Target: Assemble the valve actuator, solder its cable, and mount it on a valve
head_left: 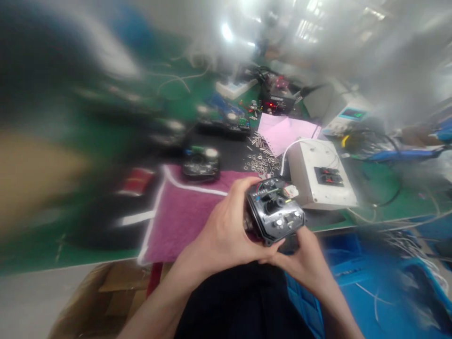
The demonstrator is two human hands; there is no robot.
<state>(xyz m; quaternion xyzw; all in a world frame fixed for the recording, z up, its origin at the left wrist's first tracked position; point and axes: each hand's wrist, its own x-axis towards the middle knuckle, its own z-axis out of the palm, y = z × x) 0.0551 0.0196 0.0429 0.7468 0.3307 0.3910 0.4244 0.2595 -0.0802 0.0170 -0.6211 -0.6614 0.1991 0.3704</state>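
Note:
Between my hands, above the front edge of the bench, is a black electronic device housing (278, 209) with its inner side showing wires, a white connector and bright metal screws or posts. My left hand (226, 226) is wrapped round its left side, thumb at the upper edge and fingers under the lower corner. My right hand (300, 254) closes on the underside from the lower right; its fingertips are partly hidden behind the device. A similar black housing (200, 163) lies at the back edge of the purple cloth (176, 221).
Nuts (261, 163) and pins lie scattered behind the cloth. A white box with black terminals (323, 174) stands to the right, its white cable curving left. Pink papers (286, 132), more housings (224, 122) and a black unit with a red light (277, 101) are farther back. Blue crates (353, 268) sit below right.

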